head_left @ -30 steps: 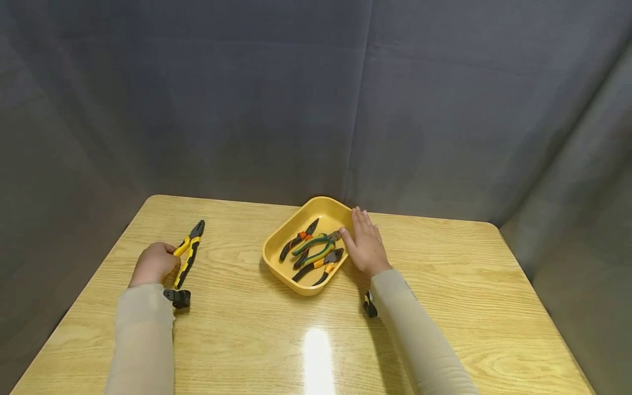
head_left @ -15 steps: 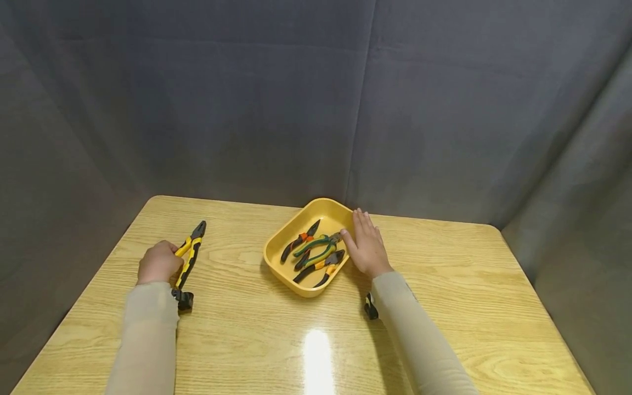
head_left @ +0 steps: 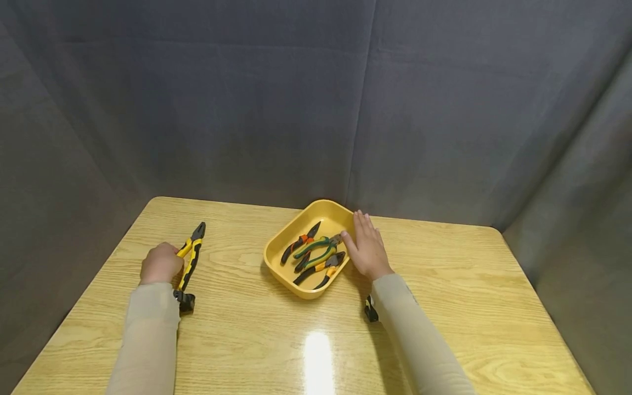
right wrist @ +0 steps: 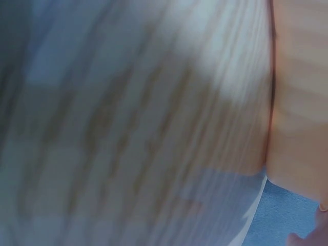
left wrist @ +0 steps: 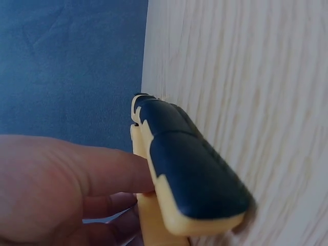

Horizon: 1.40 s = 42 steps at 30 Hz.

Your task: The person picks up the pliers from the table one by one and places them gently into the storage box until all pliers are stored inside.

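Gripping: left hand [head_left: 160, 263] is curled round the handles of the yellow-and-black pliers [head_left: 191, 253], which lie on the table [head_left: 444, 307] at its left side, nose pointing away from the person.
Right hand: right hand [head_left: 366, 248] lies flat with straight fingers, palm down, touching the right wall of the yellow tray [head_left: 296, 224]; it holds nothing.
Tray contents: three more pliers inside, one with orange at the joint [head_left: 300, 242], one with green handles [head_left: 316, 248], one with orange-tipped handles [head_left: 321, 269], overlapping each other.
Step, my read: pliers just grasped, not lifted clear; tray steadied by the other hand.
Next move, my read: lift needs a firm hold on both handles so the tool does not swing open, then a path over the near-left rim, landing on tools already piled there.
Left wrist view: shows the handle end [left wrist: 189, 169] close up, dark grip over yellow, fingers [left wrist: 92, 174] pressed against it, tip against the table; head view cannot show that contact.
Right wrist view: blurred wood grain and a yellow edge [right wrist: 300, 102], likely the tray; no fingers readable.
Head view only: gives the whole layout, with the pliers well apart from the tray.
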### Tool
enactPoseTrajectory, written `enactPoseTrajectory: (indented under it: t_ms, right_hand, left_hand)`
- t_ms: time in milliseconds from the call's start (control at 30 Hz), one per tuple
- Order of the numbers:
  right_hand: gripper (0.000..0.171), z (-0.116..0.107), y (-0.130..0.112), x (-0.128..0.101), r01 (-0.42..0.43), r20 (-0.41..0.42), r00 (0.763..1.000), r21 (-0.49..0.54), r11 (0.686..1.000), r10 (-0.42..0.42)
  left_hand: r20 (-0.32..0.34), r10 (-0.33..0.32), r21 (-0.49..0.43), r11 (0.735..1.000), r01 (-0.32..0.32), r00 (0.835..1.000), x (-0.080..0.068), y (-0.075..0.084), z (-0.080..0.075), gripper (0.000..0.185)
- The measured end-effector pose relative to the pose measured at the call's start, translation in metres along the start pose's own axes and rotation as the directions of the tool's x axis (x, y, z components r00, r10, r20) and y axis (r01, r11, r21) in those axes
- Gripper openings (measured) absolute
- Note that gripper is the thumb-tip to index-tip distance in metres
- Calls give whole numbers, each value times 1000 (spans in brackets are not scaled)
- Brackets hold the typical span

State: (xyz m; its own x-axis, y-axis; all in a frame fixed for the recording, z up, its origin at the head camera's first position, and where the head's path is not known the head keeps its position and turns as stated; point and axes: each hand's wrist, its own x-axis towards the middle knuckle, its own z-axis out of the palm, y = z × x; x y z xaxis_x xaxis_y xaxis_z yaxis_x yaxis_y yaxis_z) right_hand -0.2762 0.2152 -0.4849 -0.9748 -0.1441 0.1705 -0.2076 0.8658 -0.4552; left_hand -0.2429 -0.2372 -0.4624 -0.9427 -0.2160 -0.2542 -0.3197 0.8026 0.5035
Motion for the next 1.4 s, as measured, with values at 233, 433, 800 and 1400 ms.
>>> enactPoseTrajectory:
  t_ms: [233, 433, 800, 1400]
  right_hand:
    - [71, 1, 1, -4, -4, 0, 1000, 10, 1000, 4]
    - [72, 1, 1, -5, -4, -1, 1000, 8, 1000, 4]
    - [70, 1, -1, -3, 1, 2, 1000, 4, 1000, -1]
    - [71, 0, 0, -1, -1, 4, 1000, 4, 1000, 1]
  left_hand:
    - [-19, -9, 7, 1000, 9, 1000, -1, 0, 4, 40]
    - [-26, -5, 11, 1000, 5, 1000, -2, 0, 6, 39]
    - [-17, 77, 32, 997, -76, 997, 0, -4, 2, 38]
    - [133, 94, -156, 985, -73, 987, 1, -8, -5, 32]
